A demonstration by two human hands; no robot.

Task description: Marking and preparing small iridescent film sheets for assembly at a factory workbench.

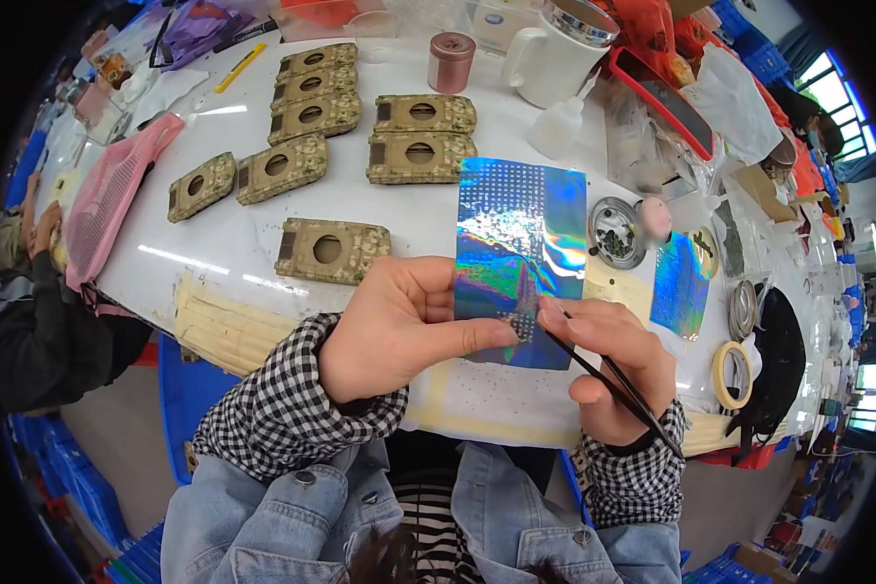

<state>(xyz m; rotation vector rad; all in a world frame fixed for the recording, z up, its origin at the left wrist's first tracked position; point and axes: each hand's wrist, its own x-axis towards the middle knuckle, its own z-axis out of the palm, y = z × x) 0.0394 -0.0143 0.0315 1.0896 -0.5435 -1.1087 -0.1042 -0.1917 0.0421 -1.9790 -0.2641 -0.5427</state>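
My left hand grips the lower left edge of a shiny blue holographic sheet, its thumb lying across the front. Rows of small pale dots cover part of that sheet. Closed around black tweezers, my right hand is at the sheet's lower right, the tips close to its surface. Whether the tips hold anything is too small to tell. Just beyond my left hand lies a camouflage model tank hull with a round hole in its top.
Several more camouflage hulls stand farther back. On the right are a metal dish of small dark parts, another blue holographic sheet, tape rolls and a red-cased phone. A white mug stands at the back.
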